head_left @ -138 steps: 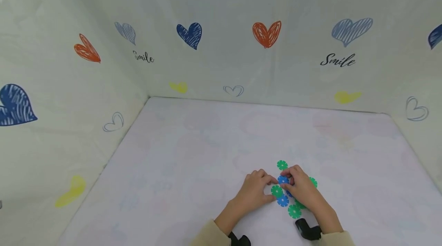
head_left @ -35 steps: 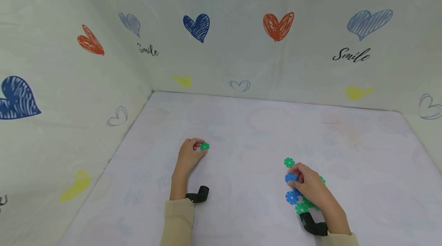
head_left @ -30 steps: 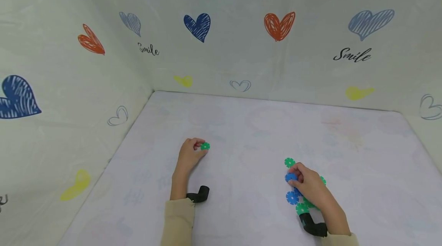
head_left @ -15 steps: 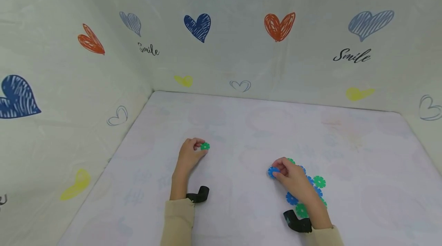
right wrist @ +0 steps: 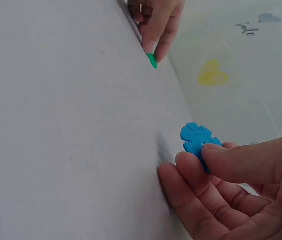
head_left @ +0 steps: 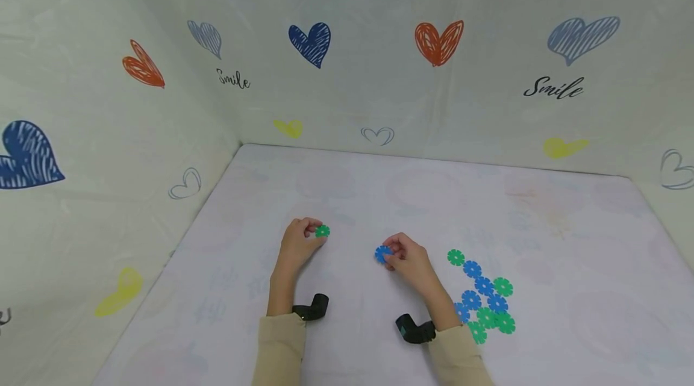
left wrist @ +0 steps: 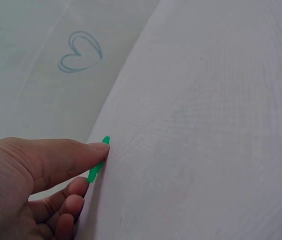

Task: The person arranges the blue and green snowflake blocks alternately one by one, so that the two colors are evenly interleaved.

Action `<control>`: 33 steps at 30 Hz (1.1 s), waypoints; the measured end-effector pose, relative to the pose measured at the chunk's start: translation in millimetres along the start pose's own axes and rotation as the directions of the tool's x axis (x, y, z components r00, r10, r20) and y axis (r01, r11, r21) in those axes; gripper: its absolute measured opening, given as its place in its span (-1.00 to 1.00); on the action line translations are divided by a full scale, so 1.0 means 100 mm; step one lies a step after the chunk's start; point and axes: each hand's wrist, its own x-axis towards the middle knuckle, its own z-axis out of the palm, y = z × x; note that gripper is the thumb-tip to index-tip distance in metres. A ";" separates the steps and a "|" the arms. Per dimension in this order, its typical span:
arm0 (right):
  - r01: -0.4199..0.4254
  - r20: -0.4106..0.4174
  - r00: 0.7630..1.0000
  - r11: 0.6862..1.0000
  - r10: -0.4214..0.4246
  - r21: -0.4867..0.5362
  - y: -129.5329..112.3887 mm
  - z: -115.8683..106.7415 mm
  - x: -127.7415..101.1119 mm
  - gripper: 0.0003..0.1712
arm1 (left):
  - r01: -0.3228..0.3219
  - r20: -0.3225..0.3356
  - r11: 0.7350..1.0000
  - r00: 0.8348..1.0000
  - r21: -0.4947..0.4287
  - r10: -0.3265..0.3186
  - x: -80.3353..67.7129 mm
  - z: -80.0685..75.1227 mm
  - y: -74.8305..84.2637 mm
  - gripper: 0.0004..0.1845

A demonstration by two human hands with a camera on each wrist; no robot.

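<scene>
The left hand (head_left: 298,244) pinches a small green disc (head_left: 322,230), shaped like a flower and plastic by the look of it. Thumb and fingers nip it low, close to the pale table (head_left: 352,332); I cannot tell if it touches the top. The right hand (head_left: 410,261) pinches a blue flower-shaped disc (head_left: 381,253), also plastic-looking, with little slits in its edge. It sits between the green disc and a bunch of more blue and green discs (head_left: 484,286) on the table, to the right. Those lie flat and close together, and some touch. The two held discs are well apart.

The step in hand seems to be bringing the blue disc to the green one. I think the next move calls for the left hand to keep the green disc steady while the right hand brings the blue one near and turns it so the slits face each other. The discs look thin, so they could slip.

I can read one word, "Smile", in curly black letters. It shows twice on the pale wall: a big "Smile" (head_left: 553,88) on the right and a smaller "Smile" (head_left: 233,79) near the left corner. I can read no name or label on the discs.
</scene>
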 end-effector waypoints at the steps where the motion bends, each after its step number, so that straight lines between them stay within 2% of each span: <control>1: 0.001 -0.002 1.000 1.000 -0.001 0.011 -0.01 0.05 0.03 -0.78 | 0.000 0.000 1.000 1.000 0.004 0.000 0.00 0.00 0.00 -0.67; 9: 0.038 -0.019 0.999 0.999 -0.037 0.028 -0.09 0.35 0.17 -0.76 | 0.001 0.004 1.000 1.000 0.023 -0.001 -0.01 0.03 0.02 -0.68; 18: 0.130 0.002 0.991 0.987 -0.131 -0.093 -0.19 0.58 0.36 -0.79 | 0.014 -0.012 0.999 1.000 0.039 -0.013 0.00 0.02 0.04 -0.68; 26: 0.047 -0.023 0.999 0.998 -0.048 -0.038 -0.22 0.65 0.51 -0.90 | 0.003 -0.014 0.999 1.000 0.051 -0.003 0.01 0.02 0.03 -0.68; 33: -0.021 -0.014 1.000 0.993 0.019 -0.119 -0.29 0.65 0.58 -0.89 | -0.020 -0.019 0.998 1.000 0.066 0.022 0.01 0.02 0.02 -0.68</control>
